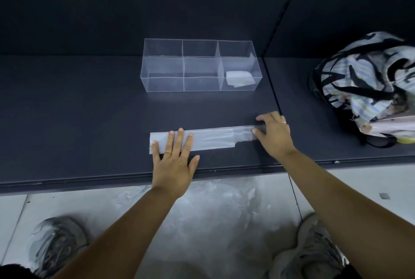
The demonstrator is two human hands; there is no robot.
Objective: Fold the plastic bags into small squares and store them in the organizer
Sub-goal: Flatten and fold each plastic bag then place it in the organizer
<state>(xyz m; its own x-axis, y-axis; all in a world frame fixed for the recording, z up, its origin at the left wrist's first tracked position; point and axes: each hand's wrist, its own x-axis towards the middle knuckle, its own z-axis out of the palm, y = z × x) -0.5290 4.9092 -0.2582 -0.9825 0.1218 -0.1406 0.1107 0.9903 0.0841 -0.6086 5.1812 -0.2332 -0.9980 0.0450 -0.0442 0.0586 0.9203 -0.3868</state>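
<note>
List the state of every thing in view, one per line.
Bag strip: folded narrow, flat on table.
Left hand: flat, pressing strip's left end.
Right hand: curled at strip's right end; grip unclear.
Organizer: open-topped; one folded bag in right end.
Patterned tote: slumped.
Floor plastic: spread loose, unfolded.

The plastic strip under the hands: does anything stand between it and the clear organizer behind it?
Nothing visible does: only bare dark surface lies between the plastic strip and the organizer. One folded bag sits in its near right compartment.
</note>
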